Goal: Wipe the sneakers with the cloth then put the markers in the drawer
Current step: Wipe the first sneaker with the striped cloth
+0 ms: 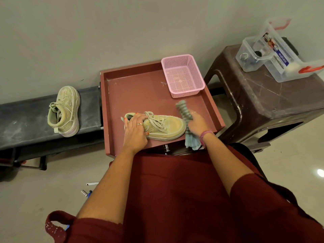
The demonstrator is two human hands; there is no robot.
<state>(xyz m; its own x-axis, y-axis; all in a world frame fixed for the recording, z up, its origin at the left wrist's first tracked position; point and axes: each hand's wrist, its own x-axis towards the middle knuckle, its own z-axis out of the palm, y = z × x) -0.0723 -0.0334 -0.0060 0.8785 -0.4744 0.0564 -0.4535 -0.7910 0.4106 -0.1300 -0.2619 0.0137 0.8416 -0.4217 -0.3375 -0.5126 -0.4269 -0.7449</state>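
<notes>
The sneaker [163,126] lies on its side in the red tray [140,88]; I judge it light, soft-topped and firm-soled, best held at the collar, where my left hand [135,128] presses with fingers spread. My right hand [197,122] grips the limp cloth [184,111] at the toe. The second sneaker [65,111] waits on the dark surface [21,120], well apart.
</notes>
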